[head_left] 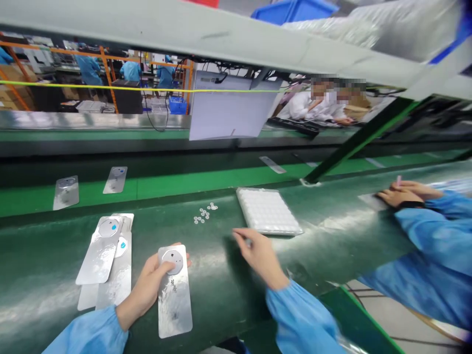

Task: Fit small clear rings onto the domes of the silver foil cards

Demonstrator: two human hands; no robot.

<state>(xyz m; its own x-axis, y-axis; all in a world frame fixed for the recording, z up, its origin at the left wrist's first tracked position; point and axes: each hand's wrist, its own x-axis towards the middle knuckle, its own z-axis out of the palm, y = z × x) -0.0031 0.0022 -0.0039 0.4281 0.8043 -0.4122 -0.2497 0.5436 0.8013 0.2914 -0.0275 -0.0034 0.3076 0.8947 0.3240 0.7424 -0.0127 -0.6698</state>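
Observation:
My left hand (149, 280) grips a flat silver panel (175, 305) with rounded corners, its thumb resting on the round inset near the top edge. Dark handwritten marks show below that inset. My right hand (258, 253) is raised over the green work surface, fingers drawn together in a pinch; a small greyish spot shows between them, too little to name. Small clear round discs (202, 214) lie scattered beyond both hands. Left of my left hand, several similar silver panels (98, 255) lie in an overlapping stack, with blue marks on their round insets.
A wrapped pack of white padded pieces (269, 211) lies beyond my right hand. Farther back, a green belt (165, 182) carries separate silver panels (115, 180). A co-worker's hands (401, 194) work at the right. A green post (357, 140) slants up behind the surface.

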